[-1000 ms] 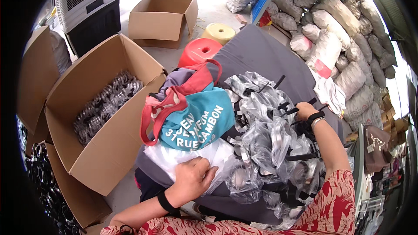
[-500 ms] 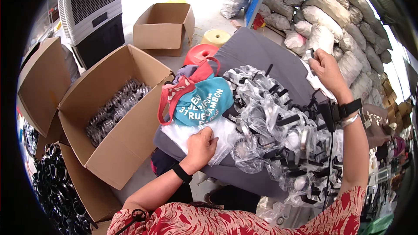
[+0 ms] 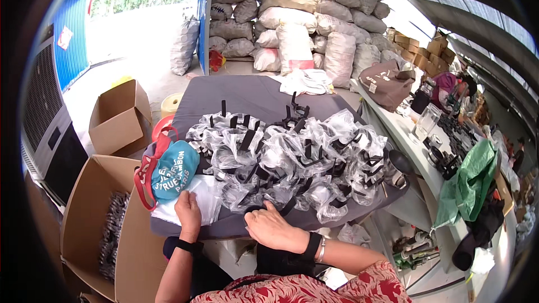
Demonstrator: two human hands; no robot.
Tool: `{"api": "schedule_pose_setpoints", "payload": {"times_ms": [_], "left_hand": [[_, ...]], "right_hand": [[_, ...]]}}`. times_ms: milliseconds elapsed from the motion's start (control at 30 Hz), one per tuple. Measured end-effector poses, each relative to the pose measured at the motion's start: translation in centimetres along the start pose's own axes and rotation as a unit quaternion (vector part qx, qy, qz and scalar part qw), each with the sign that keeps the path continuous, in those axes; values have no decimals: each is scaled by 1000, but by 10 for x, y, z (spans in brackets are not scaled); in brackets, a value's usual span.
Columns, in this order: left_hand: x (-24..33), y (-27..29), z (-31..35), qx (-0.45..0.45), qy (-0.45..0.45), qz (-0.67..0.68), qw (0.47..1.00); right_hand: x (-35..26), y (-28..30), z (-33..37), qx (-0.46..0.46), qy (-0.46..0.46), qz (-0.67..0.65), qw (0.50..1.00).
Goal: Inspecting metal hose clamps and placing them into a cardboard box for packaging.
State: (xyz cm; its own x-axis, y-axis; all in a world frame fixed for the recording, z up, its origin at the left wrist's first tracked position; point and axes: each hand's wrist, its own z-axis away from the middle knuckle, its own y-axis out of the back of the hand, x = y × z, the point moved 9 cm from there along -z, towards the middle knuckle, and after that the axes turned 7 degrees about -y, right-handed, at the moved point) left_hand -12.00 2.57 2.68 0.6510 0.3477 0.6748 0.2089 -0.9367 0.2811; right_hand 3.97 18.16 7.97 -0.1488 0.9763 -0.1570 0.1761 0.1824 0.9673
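Your left hand (image 3: 188, 212) curls at the smooth white plastic sheets (image 3: 210, 192) on the near left corner of the grey cloth-covered table (image 3: 236, 92); I cannot tell whether it pinches them. Your right hand (image 3: 276, 228) bends at the near edge, by a curved black piece (image 3: 255, 209); its grip is unclear too. Crinkled clear bags (image 3: 281, 148) heap mid-table, beside a soft teal bag (image 3: 184, 164) at the left edge.

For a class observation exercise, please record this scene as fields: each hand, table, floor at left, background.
Left hand: at the white plastic sheeting, grip unclear
Right hand: at the near edge of the clear-wrapped black parts, grip unclear
Table: grey, also bearing a teal-and-red cloth bag
Floor at left: open cardboard boxes
Background: stacked pale sacks
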Motion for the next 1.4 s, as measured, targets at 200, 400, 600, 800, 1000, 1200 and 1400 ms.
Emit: {"api": "schedule_pose_setpoints", "payload": {"times_ms": [200, 400, 600, 800, 1000, 1200, 1400], "left_hand": [[-24, 24, 10, -24, 90, 14, 996], [-48, 17, 10, -42, 155, -16, 987], [-39, 15, 5, -59, 179, 43, 981], [-12, 30, 3, -46, 150, 111, 981], [39, 32, -6, -76, 156, 249, 953], [91, 5, 16, -105, 185, 409, 887], [96, 0, 26, -97, 150, 400, 899]], "right_hand": [[-9, -33, 18, 43, 37, 59, 997], [1, -26, 27, 19, 34, 196, 980], [7, -13, 25, 18, 51, 216, 975], [17, -4, 12, -18, -24, 53, 998], [22, 12, -4, 58, -40, -421, 904], [-25, 4, -12, -69, -34, -832, 550], [-25, -9, -8, -29, -85, -847, 523]]}}
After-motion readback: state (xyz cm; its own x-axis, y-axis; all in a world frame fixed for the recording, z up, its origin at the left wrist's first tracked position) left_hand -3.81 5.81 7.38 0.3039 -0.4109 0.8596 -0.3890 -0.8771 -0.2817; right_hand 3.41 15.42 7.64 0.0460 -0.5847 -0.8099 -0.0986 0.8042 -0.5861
